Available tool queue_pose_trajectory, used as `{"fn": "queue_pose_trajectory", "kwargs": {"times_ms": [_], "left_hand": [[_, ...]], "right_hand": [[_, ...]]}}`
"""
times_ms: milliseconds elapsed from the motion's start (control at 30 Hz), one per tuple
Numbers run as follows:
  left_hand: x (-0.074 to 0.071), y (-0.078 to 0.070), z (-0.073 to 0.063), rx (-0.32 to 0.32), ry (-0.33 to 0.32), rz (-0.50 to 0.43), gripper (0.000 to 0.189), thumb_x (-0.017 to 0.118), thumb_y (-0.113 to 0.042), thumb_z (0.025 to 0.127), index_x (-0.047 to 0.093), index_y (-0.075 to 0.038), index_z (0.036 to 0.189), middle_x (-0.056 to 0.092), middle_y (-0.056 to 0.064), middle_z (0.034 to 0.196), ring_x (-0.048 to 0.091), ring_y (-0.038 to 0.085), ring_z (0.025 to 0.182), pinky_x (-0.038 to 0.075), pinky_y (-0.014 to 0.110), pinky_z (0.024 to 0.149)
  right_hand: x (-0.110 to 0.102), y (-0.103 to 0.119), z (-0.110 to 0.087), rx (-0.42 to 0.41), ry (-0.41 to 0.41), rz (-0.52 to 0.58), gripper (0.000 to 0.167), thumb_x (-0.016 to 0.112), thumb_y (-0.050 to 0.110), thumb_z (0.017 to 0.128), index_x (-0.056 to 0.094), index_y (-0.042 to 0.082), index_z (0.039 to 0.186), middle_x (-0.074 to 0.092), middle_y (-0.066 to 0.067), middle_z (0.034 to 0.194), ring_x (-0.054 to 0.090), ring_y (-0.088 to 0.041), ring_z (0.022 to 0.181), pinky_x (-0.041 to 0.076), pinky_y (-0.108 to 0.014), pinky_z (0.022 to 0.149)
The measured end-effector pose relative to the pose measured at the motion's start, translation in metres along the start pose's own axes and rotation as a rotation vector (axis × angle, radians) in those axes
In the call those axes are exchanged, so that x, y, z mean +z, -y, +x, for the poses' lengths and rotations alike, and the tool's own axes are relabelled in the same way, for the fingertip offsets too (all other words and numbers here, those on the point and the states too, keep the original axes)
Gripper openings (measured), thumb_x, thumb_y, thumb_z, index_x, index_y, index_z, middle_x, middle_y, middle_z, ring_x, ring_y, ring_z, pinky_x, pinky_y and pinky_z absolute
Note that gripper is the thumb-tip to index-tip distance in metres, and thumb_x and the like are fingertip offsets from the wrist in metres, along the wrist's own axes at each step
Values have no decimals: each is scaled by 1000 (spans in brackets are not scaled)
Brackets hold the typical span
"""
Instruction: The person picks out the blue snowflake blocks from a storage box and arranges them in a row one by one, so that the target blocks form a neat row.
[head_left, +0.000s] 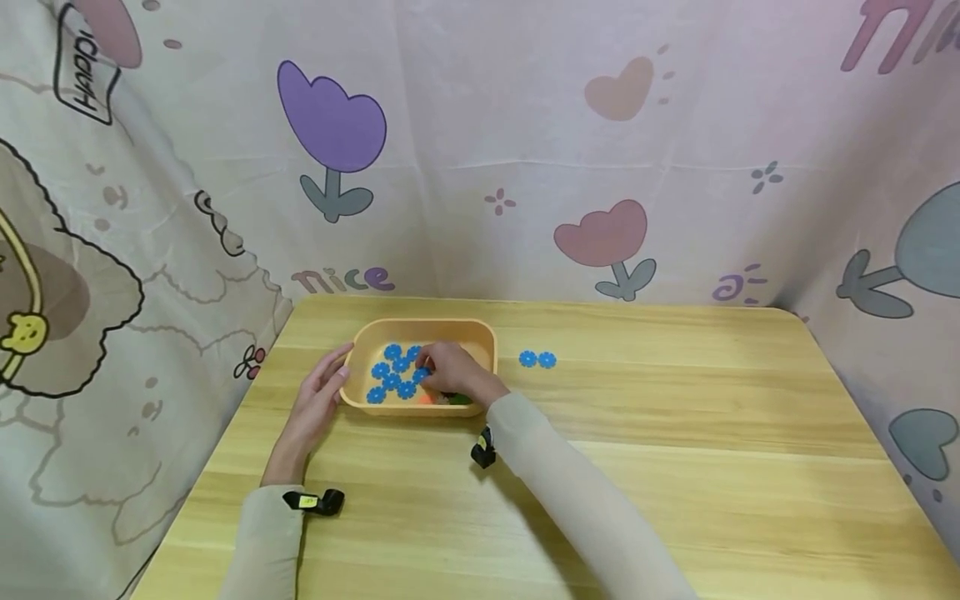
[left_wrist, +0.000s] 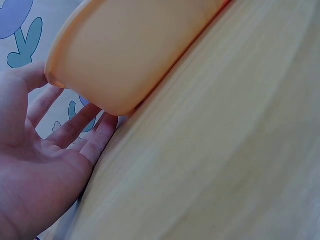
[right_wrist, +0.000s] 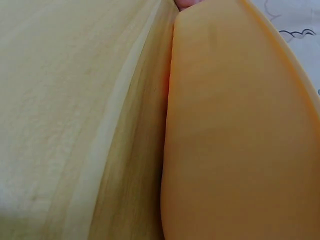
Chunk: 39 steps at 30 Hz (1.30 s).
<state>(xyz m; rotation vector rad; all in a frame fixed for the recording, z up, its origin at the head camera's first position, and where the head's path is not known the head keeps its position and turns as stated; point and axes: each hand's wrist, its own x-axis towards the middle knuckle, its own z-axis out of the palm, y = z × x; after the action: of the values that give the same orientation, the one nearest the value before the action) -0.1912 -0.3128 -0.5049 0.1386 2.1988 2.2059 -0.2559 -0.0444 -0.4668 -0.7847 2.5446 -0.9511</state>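
At nine o'clock of the curled right hand [head_left: 455, 369] lies a blue disc [head_left: 421, 377] (if pinched, I cannot tell); the relaxed left hand [head_left: 318, 398] touches the tray [head_left: 405, 410].

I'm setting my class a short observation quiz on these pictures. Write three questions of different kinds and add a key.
1. Count: how many blue pieces lie on the table, outside the bin?

2. True or false: the left hand touches the bin's left end.

3. Choose one. The right hand is:
A) flat on the table
B) reaching into the bin, at the blue pieces
C) out of the head view

Key:
1. Two, side by side to the right of the bin.
2. True; the head and left wrist views both show it.
3. B
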Motion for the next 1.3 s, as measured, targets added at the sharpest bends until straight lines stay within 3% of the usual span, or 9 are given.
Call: {"fn": "queue_pose_trajectory", "kwargs": {"times_ms": [300, 533, 1033, 1300], "left_hand": [[-2, 2, -4, -12, -10, 5, 54, 50, -26, 110, 35, -11, 160, 28, 25, 162, 49, 9, 131, 49, 20, 101], [-1, 3, -5, -30, -25, 19, 55, 51, -28, 110, 36, -12, 160, 29, 23, 162, 48, 9, 131, 48, 18, 101], [1, 1, -2, -31, -16, 29, 55, 51, -30, 110, 35, -13, 160, 28, 24, 163, 46, 13, 134, 48, 19, 101], [1, 1, -2, -27, -24, 27, 55, 51, -29, 110, 35, -12, 160, 28, 25, 162, 47, 13, 133, 49, 19, 100]], "right_hand": [[4, 2, -3, 6, -6, 16, 25, 78, 11, 93, 68, 6, 115, 64, -3, 97, 58, -16, 80, 53, -23, 72], [5, 0, -6, 3, -22, 77, 16, 69, 6, 98, 61, 10, 111, 65, -1, 90, 61, -15, 72, 53, -22, 62], [-19, -1, -25, -80, -206, 229, 21, 63, 4, 101, 63, 2, 122, 66, -5, 98, 63, -16, 82, 57, -24, 69], [-29, -1, -47, -129, -305, 255, 19, 63, 6, 101, 65, 7, 120, 69, -5, 105, 67, -16, 86, 59, -25, 75]]}}
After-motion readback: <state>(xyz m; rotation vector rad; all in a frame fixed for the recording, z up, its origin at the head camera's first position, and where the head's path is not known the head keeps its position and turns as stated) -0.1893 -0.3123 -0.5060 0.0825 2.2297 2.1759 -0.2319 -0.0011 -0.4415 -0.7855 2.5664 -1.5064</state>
